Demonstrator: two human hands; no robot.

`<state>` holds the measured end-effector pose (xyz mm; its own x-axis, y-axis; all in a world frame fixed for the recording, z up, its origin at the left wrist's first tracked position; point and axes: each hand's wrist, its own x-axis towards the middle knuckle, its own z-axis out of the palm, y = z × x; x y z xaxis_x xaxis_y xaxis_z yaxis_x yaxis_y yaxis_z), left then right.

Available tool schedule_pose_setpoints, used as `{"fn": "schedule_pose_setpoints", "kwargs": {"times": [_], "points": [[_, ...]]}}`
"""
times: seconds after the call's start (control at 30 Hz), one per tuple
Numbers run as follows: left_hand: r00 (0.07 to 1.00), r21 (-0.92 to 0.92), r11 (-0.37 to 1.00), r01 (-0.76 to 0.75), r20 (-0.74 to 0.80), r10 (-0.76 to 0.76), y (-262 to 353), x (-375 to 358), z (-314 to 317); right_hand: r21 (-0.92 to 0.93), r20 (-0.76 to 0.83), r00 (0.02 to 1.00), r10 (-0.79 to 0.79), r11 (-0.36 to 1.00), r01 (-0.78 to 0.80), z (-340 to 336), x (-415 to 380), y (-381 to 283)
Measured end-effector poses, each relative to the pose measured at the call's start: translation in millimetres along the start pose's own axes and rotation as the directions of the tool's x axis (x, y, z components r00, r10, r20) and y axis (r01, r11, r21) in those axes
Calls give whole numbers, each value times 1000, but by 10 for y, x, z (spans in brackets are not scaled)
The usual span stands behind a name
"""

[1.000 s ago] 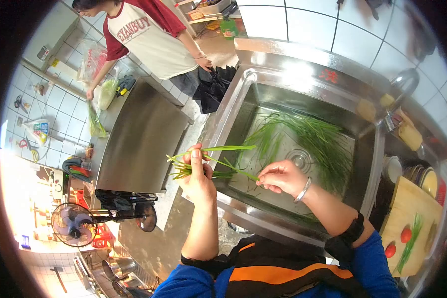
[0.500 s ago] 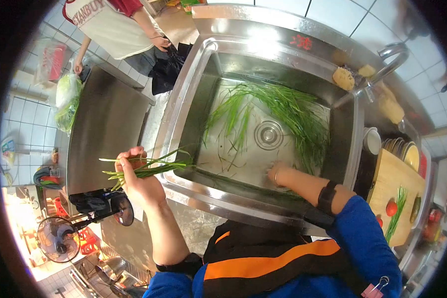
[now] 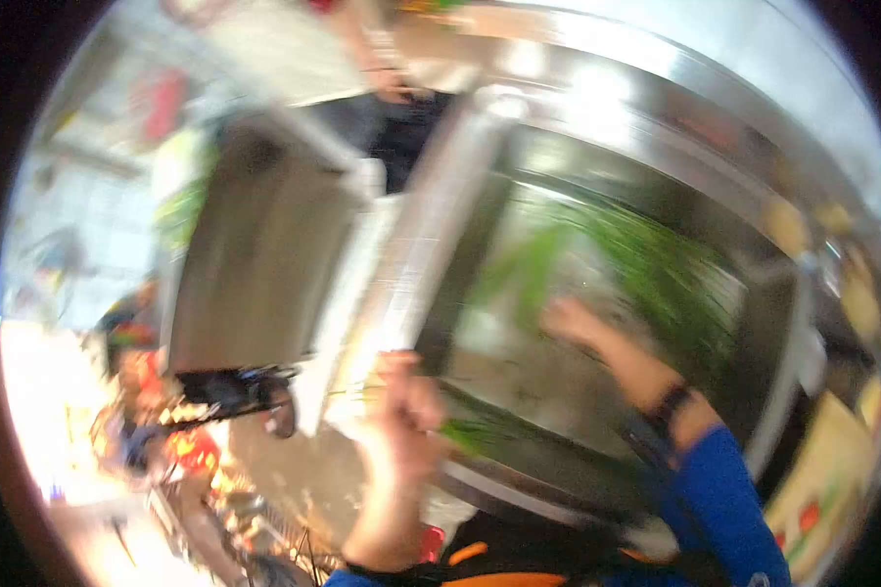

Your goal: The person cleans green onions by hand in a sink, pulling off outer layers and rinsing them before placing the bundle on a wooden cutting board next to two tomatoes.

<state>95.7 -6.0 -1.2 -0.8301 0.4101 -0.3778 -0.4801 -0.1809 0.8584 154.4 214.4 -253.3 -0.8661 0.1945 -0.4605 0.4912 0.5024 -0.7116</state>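
Observation:
Motion smears the whole view. At the sink's near left rim, my left hand (image 3: 401, 406) is closed around a small bunch of garlic chives (image 3: 470, 433), whose leafy ends stick out to the right over the basin. My right hand (image 3: 573, 323) reaches into the steel sink (image 3: 460, 186), low among the loose garlic chives (image 3: 656, 254) that lie in water. Blur hides its fingers, so whether it grips any of the leaves cannot be made out.
Left of the sink stands a steel counter (image 3: 259, 254), with bagged green vegetables (image 3: 181, 186) beyond it. Another person's hand (image 3: 394, 86) shows at the top. A cutting board (image 3: 817, 470) with a red tomato (image 3: 810, 516) lies at the right.
The camera view has swung and blurred. My left hand has come rightward to the sink rim with its bunch. My right hand has moved farther into the basin, towards the loose garlic chives.

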Motion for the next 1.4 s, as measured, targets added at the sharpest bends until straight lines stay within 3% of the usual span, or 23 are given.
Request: {"fn": "schedule_pose_setpoints", "kwargs": {"times": [0.03, 0.07, 0.1, 0.13, 0.17, 0.23, 0.3, 0.33, 0.37, 0.4, 0.43, 0.5, 0.53, 0.57, 0.63, 0.7, 0.77, 0.9, 0.97, 1.1, 1.17, 1.33, 1.4], "points": [[995, -75, 994, 74, -64, -79, -93, 35, 45, -279, 180, 973, 147, 956, -93, -131, -176, -288], [999, -11, 999, 43, -29, -44, -179, 59, 75, -532, 1, 991, -131, 840, 111, 63, -129, 101], [999, 28, 1000, -1, 53, -1, -199, 78, 156, -137, -172, 979, 114, 981, -139, -150, -230, 42], [996, 5, 999, 42, 74, -43, -238, 62, 207, -260, -342, 920, 190, 922, -287, -384, -338, -120], [978, -116, 976, 183, 120, -169, -237, 89, 259, -198, -535, 825, 184, 921, -334, -425, -379, -113], [960, -115, 970, 216, 205, -189, -328, 135, 373, -645, -254, 966, 40, 737, -200, -266, -395, -70], [928, -28, 962, 273, 273, -255, -376, 176, 427, -635, 44, 998, -45, 770, 62, -329, -648, -393], [931, -31, 966, 256, 276, -238, -380, 193, 431, -640, 37, 998, -59, 765, 69, -396, -682, -414], [918, 29, 966, 258, 304, -254, -387, 175, 420, -600, -230, 936, -267, 796, 80, -444, -713, -424], [904, 88, 962, 259, 328, -273, -415, 193, 436, -561, -476, 767, -431, 820, 113, -530, -710, -433], [907, 86, 965, 249, 329, -264, -475, 208, 447, -565, -477, 761, -439, 817, 117, -603, -745, -511], [926, 218, 943, 252, 227, -300, -551, 253, 459, -32, -350, 924, -153, 988, 151, -691, -860, -792], [933, 271, 947, 173, 264, -246, -531, 273, 461, 134, -286, 952, -105, 980, 148, -707, -903, -894], [934, 271, 948, 168, 264, -240, -601, 304, 433, 132, -288, 951, -111, 979, 154, -690, -942, -1014], [926, 405, 878, -255, 364, 102, -741, 344, 405, 424, -436, 886, -159, 832, 358, -627, -1014, -1192], [942, 367, 915, -166, 334, 37, -753, 346, 367, 496, -463, 878, -121, 785, 370, -570, -1029, -1230], [966, 563, 802, -199, 253, 63, -697, 341, 330, 743, -469, 883, 27, 552, 378, -570, -1040, -1324], [979, 654, 737, -168, 198, 48, -619, 328, 231, 749, -414, 910, -2, 568, 342, -444, -990, -1221], [966, 693, 699, -176, 257, -12, -608, 308, 222, 710, -407, 909, -95, 593, 380, -392, -1045, -1331], [972, 758, 632, -158, 233, -36, -483, 295, 202, 585, -414, 901, -126, 722, 369, -404, -1026, -1306], [961, 792, 573, -211, 276, -27, -557, 315, 151, 618, -407, 909, -93, 705, 349, -397, -1023, -1349], [959, 728, 658, -193, 283, -32, -557, 294, 78, 653, -393, 919, -25, 696, 298, -425, -1046, -1411], [955, 691, 692, -207, 296, -10, -567, 301, 86, 736, -367, 929, 51, 626, 257, -417, -1023, -1364]]}}
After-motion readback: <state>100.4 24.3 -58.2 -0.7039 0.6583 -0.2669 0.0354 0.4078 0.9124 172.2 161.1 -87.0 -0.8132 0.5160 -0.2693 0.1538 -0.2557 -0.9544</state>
